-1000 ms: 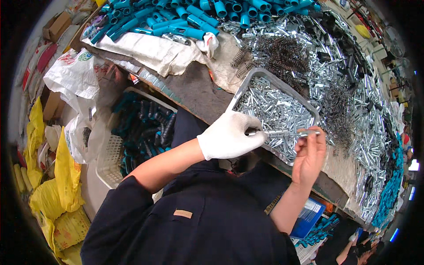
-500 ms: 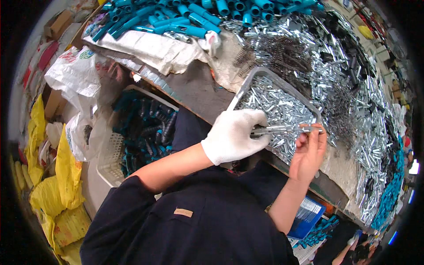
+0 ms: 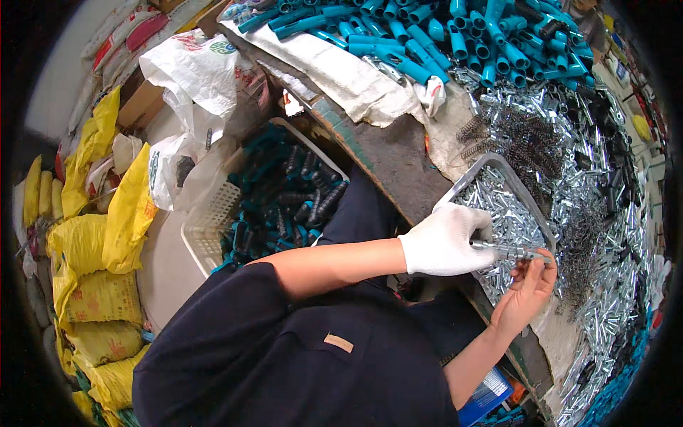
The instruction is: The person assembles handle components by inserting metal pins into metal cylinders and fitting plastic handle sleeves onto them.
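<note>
My left hand (image 3: 445,240), in a white knitted glove, is closed around one end of a slim shiny metal rod (image 3: 504,251). At the rod's other end, my bare right hand (image 3: 525,293) pinches it between thumb and fingertips. The rod lies roughly level between the two hands; finer details are too small to make out. Directly beneath them stands a grey tray (image 3: 527,189) filled with small silvery metal pins (image 3: 491,191).
Dark coil springs (image 3: 518,135) and loose silvery metal parts (image 3: 605,299) are heaped beyond the tray. Teal tubes (image 3: 427,60) pile up at the back. A white basket (image 3: 208,226) of teal-and-black parts stands left, near yellow sacks (image 3: 107,302).
The whole view has swung, so hands, tray and bench sit further right and lower in the picture. Both hands still hold the metal rod over the tray.
</note>
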{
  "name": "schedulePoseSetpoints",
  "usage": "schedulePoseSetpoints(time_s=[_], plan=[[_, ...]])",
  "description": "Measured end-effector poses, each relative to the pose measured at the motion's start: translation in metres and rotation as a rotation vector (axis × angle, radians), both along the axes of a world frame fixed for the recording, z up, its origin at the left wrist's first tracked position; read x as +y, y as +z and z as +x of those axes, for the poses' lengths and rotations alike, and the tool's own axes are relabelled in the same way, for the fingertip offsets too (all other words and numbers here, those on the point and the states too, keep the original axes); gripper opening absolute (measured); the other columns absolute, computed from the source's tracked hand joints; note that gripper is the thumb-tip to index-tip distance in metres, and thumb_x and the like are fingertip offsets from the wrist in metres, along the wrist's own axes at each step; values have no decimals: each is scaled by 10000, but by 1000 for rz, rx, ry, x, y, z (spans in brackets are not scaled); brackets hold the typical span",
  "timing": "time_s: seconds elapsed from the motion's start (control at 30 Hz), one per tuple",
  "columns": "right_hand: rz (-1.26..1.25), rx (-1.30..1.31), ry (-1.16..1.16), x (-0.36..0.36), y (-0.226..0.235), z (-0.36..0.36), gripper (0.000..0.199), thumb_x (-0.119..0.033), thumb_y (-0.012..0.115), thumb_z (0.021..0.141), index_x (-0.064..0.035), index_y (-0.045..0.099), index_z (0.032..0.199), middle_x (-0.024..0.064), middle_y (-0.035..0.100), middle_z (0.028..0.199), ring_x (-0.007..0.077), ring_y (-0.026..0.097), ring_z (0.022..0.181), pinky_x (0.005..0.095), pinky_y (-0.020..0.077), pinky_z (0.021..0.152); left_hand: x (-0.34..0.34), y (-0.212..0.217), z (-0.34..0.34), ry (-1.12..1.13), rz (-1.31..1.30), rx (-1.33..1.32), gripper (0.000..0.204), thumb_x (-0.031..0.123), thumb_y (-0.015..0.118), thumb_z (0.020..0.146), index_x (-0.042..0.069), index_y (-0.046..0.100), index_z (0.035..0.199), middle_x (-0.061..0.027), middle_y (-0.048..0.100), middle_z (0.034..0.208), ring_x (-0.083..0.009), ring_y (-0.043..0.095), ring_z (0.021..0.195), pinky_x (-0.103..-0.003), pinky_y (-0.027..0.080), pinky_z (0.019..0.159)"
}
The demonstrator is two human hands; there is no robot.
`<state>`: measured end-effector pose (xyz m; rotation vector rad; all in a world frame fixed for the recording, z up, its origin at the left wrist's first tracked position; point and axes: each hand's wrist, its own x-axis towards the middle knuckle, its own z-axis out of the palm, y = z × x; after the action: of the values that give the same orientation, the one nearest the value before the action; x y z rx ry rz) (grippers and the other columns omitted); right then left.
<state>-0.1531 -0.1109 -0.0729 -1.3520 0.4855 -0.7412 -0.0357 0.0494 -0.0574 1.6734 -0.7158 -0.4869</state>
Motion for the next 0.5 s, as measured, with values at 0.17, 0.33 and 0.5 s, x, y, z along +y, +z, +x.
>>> schedulePoseSetpoints(time_s=[0.17, 0.33, 0.5], plan=[[-103, 61, -25, 6, 3, 1, 167, -115, 577, 973, -20, 599, 1109, 50, 638, 1026, 85, 575, 860, 214, 450, 698, 8, 15, 1, 26, 108, -237, 263, 279, 701, 750, 31, 676, 835, -163, 641, 673, -302, 670, 638, -376, 531, 621], [135, 73, 202, 12, 5, 4, 195, -113, 587, 967, -22, 638, 1132, 103, 645, 1155, 148, 607, 1010, 286, 525, 822, 9, 16, 0, 66, 125, -365, 255, 288, 716, 765, 43, 671, 820, -177, 641, 671, -345, 665, 638, -396, 531, 608], [277, 5, 109, 19, -2, 6, 323, -169, 451, 1033, 60, 582, 1220, 187, 672, 1084, 202, 672, 968, 338, 573, 831, 7, 22, 0, -129, 348, -405, 251, 267, 633, 838, 17, 642, 825, -201, 592, 640, -396, 623, 635, -441, 499, 603]])
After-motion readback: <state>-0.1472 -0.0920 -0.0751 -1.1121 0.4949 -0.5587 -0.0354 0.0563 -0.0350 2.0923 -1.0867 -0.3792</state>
